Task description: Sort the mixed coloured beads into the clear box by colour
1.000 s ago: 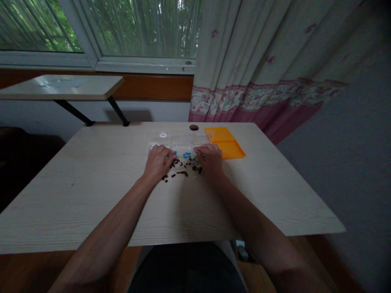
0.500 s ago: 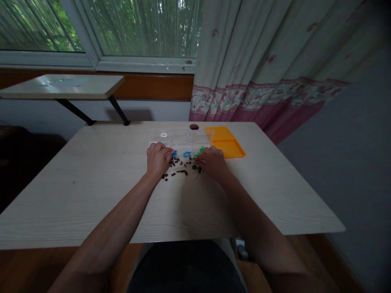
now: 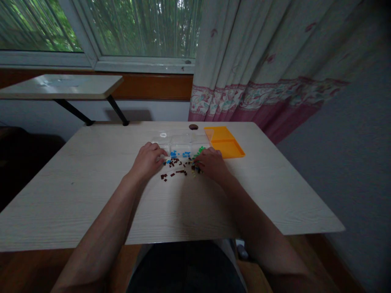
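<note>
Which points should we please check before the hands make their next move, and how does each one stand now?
1. Left hand beside the loose pieces: ok, at their left side.
2. Right hand beside the loose pieces: ok, at their right side.
3. Clear tray on the table: ok, beyond the dark pieces.
4. Loose pieces away from the table's near edge: ok, well back from it.
5. Colours apart: not ok, dark and yellowish pieces mingle near the right hand.
6. Piece pinched in either hand: cannot tell, too small.
</note>
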### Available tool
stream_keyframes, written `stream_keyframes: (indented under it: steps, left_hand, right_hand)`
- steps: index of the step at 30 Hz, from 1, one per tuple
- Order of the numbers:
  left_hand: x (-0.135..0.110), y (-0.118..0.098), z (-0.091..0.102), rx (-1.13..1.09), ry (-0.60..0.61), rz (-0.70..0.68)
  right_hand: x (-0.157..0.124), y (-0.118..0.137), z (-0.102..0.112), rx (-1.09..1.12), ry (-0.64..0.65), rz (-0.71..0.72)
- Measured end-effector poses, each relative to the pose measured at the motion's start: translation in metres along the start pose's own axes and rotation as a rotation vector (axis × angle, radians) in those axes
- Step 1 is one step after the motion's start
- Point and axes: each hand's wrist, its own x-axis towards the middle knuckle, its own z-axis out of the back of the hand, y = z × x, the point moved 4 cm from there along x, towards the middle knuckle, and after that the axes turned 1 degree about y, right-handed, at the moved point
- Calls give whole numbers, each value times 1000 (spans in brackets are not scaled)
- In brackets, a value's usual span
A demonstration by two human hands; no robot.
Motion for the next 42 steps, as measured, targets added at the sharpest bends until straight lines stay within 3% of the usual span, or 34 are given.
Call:
stream_keyframes:
  steps: [6,23,34,38,42]
  left_hand:
    - [-3,3,-4,14,101,-54]
    - [-4,-10,-8,119,93,0]
    - [-3,-17,-9,166,116,-18]
    - [-3,-16,-9,132,83,-20]
    - [2,-15,-7,11,-52,34]
  right_hand:
    - [0,0,-1,10,-25,-3]
    - [3,2,0,15,-30,-21]
    - [19,3,-4,138,-329,-131]
    - [23,8,-11,168,-338,-79]
    - [18,3,-5,201,-334,-97]
